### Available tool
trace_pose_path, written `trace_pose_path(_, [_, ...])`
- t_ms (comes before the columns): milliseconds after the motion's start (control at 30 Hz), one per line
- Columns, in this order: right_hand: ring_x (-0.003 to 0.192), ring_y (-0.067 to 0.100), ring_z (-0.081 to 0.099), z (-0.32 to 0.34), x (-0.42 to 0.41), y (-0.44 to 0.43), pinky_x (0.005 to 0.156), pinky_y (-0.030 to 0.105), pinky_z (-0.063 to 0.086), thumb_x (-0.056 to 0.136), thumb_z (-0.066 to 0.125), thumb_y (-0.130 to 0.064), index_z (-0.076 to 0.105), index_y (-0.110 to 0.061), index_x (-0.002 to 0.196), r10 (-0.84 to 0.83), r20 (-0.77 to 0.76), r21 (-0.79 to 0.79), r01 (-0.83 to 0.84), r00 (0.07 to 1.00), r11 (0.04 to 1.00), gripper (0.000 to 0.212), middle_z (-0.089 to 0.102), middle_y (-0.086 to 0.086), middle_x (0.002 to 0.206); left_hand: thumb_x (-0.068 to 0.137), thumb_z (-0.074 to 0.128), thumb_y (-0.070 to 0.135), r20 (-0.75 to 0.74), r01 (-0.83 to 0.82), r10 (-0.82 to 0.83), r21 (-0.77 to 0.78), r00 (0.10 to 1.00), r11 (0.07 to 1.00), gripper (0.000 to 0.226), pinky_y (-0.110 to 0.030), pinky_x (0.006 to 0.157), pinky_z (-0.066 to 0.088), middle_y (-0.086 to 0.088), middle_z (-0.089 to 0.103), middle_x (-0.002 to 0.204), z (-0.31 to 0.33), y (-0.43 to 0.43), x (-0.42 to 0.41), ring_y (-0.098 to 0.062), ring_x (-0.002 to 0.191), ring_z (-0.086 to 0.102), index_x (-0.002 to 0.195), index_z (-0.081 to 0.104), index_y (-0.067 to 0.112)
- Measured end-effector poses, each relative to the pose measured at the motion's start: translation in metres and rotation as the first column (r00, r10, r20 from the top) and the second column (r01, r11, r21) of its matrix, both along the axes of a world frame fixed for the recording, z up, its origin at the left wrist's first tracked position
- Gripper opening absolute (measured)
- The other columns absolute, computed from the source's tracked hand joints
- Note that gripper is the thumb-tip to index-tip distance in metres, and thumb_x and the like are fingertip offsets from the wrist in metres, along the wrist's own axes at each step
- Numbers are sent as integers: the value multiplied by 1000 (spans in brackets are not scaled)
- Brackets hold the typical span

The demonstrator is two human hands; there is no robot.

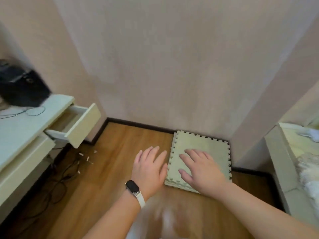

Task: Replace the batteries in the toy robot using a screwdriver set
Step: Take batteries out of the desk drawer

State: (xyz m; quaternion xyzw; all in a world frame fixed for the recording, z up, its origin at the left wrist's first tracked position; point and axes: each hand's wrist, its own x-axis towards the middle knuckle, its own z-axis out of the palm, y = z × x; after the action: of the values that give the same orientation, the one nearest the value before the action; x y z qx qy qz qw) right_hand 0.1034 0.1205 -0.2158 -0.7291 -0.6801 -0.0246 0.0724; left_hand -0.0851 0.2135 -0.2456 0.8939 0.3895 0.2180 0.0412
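Pre-work step: right hand (200,168) over the foam mat (198,142), left hand (149,167) just beside it, all fingers straight and spread, gripping nothing. Toy robot and screwdriver set not in view — possibly in the open drawer (82,125), too blurred to tell. Next: fetch both.

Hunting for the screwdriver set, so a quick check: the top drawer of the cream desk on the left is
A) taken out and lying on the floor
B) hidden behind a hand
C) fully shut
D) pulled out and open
D: the top drawer juts out from the cream desk, with part of its inside showing.
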Motion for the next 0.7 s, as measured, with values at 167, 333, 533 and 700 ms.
trace_pose_path(167, [110,28,61,0,-37,72,92,42,50,86,43,-53,65,-19,118,204,18,-1,-204,979,979,51,65,6,119,89,48,43,-11,-216,216,-69,976,974,40,-48,104,41,-3,62,132,-1,24,-52,-25,124,55,123,65,27])
trace_pose_path(333, [113,28,60,-5,-68,140,92,42,49,87,43,-53,64,-20,120,360,-18,-8,-360,933,933,51,64,6,122,93,44,44,-103,-383,372,-129,923,915,41,-47,108,37,1,58,136,-9,53,-96,-20,127,52,129,59,31])
trace_pose_path(533, [118,26,56,-21,-75,233,98,42,46,88,45,-54,62,-22,124,479,-92,-30,-483,873,875,51,62,4,126,93,40,48,-219,-526,493,-135,842,840,44,-45,110,33,4,57,138,-8,119,-104,-17,129,50,131,57,33])
trace_pose_path(700, [121,22,55,-15,-59,308,102,42,43,90,41,-54,60,-24,127,515,-146,-31,-525,844,851,51,61,2,129,93,38,47,-272,-553,512,-99,815,827,44,-45,108,35,2,60,133,8,189,-85,-19,126,55,129,58,32])
